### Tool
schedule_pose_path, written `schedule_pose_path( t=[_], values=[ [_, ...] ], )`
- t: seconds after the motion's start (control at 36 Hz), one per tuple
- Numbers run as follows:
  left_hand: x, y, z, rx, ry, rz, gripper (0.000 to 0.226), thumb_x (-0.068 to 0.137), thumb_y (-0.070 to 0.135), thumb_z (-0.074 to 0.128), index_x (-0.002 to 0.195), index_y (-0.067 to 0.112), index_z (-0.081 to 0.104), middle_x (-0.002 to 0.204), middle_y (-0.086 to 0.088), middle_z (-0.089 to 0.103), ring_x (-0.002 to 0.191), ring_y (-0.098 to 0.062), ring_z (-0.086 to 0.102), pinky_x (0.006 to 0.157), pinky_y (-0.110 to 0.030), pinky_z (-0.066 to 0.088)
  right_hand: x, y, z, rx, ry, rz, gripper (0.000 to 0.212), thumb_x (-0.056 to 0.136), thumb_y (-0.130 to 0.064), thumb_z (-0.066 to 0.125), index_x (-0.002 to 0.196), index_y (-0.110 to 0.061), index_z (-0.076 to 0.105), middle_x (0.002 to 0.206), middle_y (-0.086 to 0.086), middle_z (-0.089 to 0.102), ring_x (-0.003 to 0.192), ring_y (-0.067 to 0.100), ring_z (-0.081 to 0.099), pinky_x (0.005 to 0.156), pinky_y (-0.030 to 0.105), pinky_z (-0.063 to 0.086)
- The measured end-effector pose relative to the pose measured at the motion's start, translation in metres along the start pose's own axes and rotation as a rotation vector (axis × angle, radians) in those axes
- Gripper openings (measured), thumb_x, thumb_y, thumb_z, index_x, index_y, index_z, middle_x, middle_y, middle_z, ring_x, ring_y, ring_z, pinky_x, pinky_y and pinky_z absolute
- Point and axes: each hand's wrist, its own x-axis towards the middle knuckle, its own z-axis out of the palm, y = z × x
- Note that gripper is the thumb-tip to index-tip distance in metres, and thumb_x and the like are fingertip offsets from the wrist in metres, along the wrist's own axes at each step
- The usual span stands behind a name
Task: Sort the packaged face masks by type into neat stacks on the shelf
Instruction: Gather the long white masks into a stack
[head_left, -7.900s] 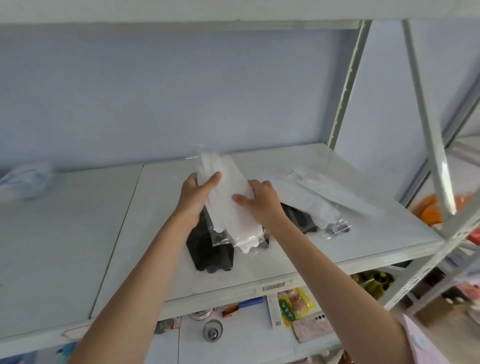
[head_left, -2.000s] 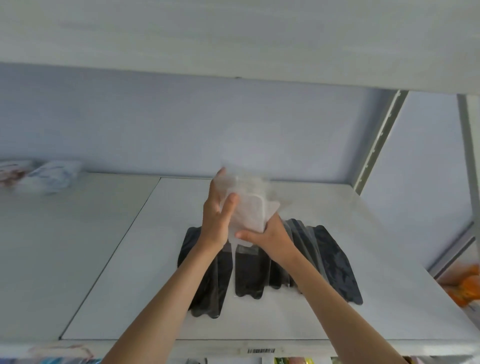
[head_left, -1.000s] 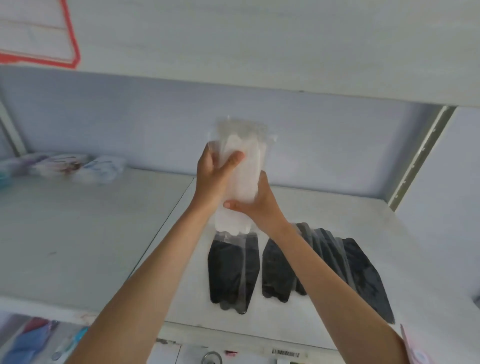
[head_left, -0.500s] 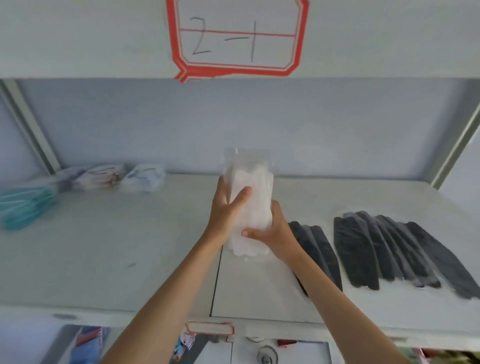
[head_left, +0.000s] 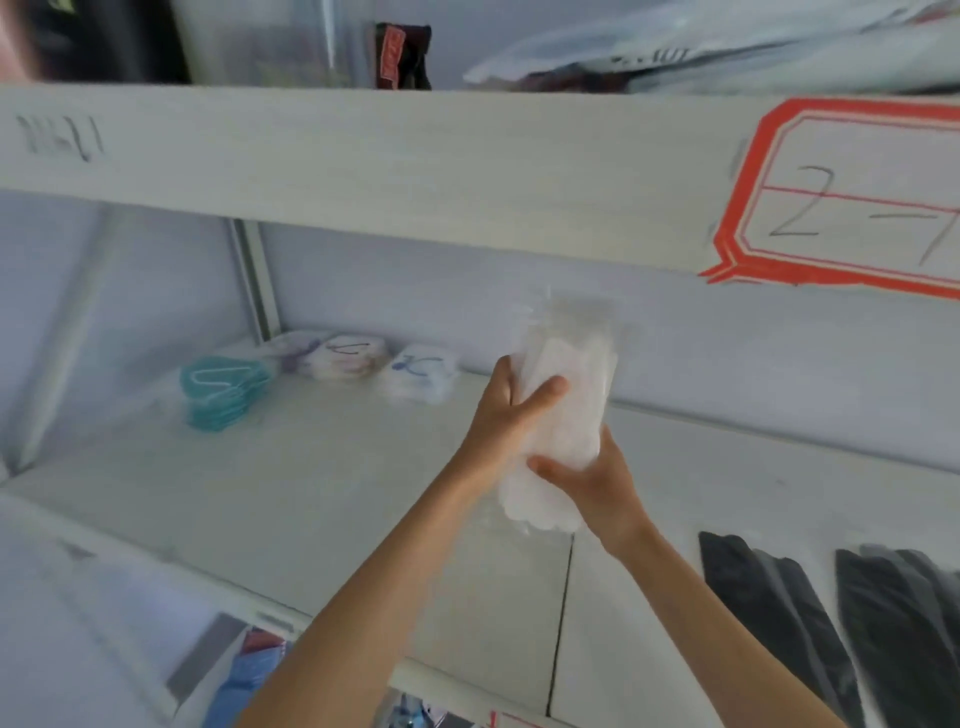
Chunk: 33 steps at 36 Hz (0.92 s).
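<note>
A bundle of white face masks in clear bags (head_left: 563, 410) stands upright above the white shelf (head_left: 311, 483). My left hand (head_left: 506, 415) grips its left side, thumb across the front. My right hand (head_left: 592, 480) holds it from the lower right. Black packaged masks (head_left: 753, 597) lie in rows at the shelf's right. At the back left sit a stack of teal masks (head_left: 223, 389) and white patterned mask packs (head_left: 353, 358), with another white pack (head_left: 421, 376) beside them.
The shelf above carries a red-framed label (head_left: 841, 197) reading "2-1" and plastic-wrapped goods (head_left: 701, 47). A grey upright post (head_left: 254, 280) stands at the back left. Coloured packages (head_left: 249, 670) show on the lower shelf.
The view has swung left and up. The held white bundle has travelled left along the shelf, away from the black masks, and the teal and patterned stacks are now closer.
</note>
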Motion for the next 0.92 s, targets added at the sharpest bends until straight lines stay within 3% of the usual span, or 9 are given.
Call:
schedule_pose_path(
  t=[0.06, 0.14, 0.25, 0.33, 0.42, 0.56, 0.64, 0.72, 0.92],
  values=[
    [0.006, 0.0, -0.036, 0.026, -0.048, -0.065, 0.058, 0.075, 0.03, 0.076, 0.125, 0.016, 0.05, 0.112, 0.003, 0.066, 0.096, -0.002, 0.066, 0.077, -0.017, 0.052, 0.011, -0.006, 0.023, 0.085, -0.081, 0.021, 0.061, 0.073, -0.011, 0.081, 0.126, -0.025, 0.053, 0.11, -0.004, 0.07, 0.1, 0.013, 0.067, 0.083, 0.032, 0.056],
    [0.009, -0.005, -0.088, 0.072, -0.009, -0.121, 0.064, 0.074, 0.019, 0.079, 0.13, 0.012, 0.048, 0.117, -0.006, 0.068, 0.103, -0.018, 0.068, 0.084, -0.032, 0.056, 0.021, -0.015, 0.066, 0.174, -0.188, 0.033, 0.06, 0.072, -0.004, 0.08, 0.126, -0.018, 0.055, 0.111, 0.003, 0.071, 0.102, 0.019, 0.068, 0.083, 0.031, 0.057],
    [0.015, -0.012, -0.153, 0.078, 0.099, -0.205, 0.042, 0.08, 0.011, 0.076, 0.115, 0.017, 0.055, 0.111, -0.01, 0.069, 0.096, -0.023, 0.07, 0.083, -0.038, 0.058, 0.03, -0.023, 0.132, 0.289, -0.329, 0.113, 0.046, 0.072, -0.009, 0.077, 0.116, -0.014, 0.063, 0.109, 0.008, 0.071, 0.101, 0.024, 0.068, 0.086, 0.034, 0.055],
    [0.026, -0.017, -0.206, 0.059, 0.172, -0.306, 0.025, 0.081, 0.01, 0.075, 0.098, 0.017, 0.058, 0.104, -0.01, 0.069, 0.082, -0.02, 0.07, 0.073, -0.035, 0.059, 0.041, -0.024, 0.182, 0.353, -0.411, 0.186, 0.033, 0.085, -0.012, 0.069, 0.117, -0.002, 0.063, 0.111, 0.016, 0.069, 0.1, 0.029, 0.068, 0.084, 0.034, 0.056],
    [0.039, -0.027, -0.259, 0.161, 0.158, -0.418, 0.014, 0.081, 0.015, 0.075, 0.091, 0.012, 0.065, 0.097, -0.013, 0.072, 0.071, -0.017, 0.071, 0.067, -0.032, 0.059, 0.053, -0.018, 0.232, 0.313, -0.365, 0.307, 0.026, 0.092, -0.007, 0.058, 0.115, 0.004, 0.062, 0.105, 0.018, 0.068, 0.091, 0.029, 0.067, 0.076, 0.035, 0.054],
    [0.061, -0.043, -0.32, 0.376, 0.149, -0.513, 0.023, 0.08, 0.019, 0.077, 0.093, 0.005, 0.062, 0.081, -0.008, 0.069, 0.069, -0.02, 0.066, 0.068, -0.031, 0.054, 0.071, -0.008, 0.311, 0.164, -0.233, 0.443, 0.033, 0.074, -0.008, 0.058, 0.104, 0.002, 0.067, 0.101, 0.018, 0.07, 0.091, 0.032, 0.068, 0.082, 0.041, 0.056],
    [0.073, -0.053, -0.337, 0.54, 0.097, -0.548, 0.034, 0.082, 0.025, 0.075, 0.103, 0.006, 0.057, 0.094, -0.009, 0.067, 0.086, -0.027, 0.067, 0.075, -0.034, 0.055, 0.079, 0.001, 0.338, 0.01, -0.141, 0.426, 0.027, 0.077, -0.011, 0.057, 0.101, -0.004, 0.065, 0.102, 0.014, 0.068, 0.094, 0.03, 0.066, 0.079, 0.036, 0.055],
    [0.086, -0.067, -0.347, 0.796, 0.01, -0.511, 0.051, 0.08, 0.036, 0.075, 0.114, 0.001, 0.06, 0.115, -0.015, 0.066, 0.104, -0.032, 0.064, 0.091, -0.04, 0.052, 0.083, 0.007, 0.352, -0.157, -0.087, 0.389, 0.04, 0.077, -0.019, 0.059, 0.114, -0.006, 0.061, 0.111, 0.016, 0.062, 0.102, 0.031, 0.062, 0.082, 0.036, 0.055],
    [0.093, -0.071, -0.34, 1.214, -0.112, -0.463, 0.05, 0.095, 0.037, 0.055, 0.127, -0.001, 0.052, 0.131, -0.019, 0.056, 0.119, -0.033, 0.055, 0.093, -0.031, 0.041, 0.086, 0.005, 0.364, -0.326, -0.083, 0.374, 0.046, 0.082, -0.022, 0.061, 0.125, -0.008, 0.052, 0.12, 0.012, 0.061, 0.114, 0.029, 0.056, 0.095, 0.036, 0.048]
  ],
)
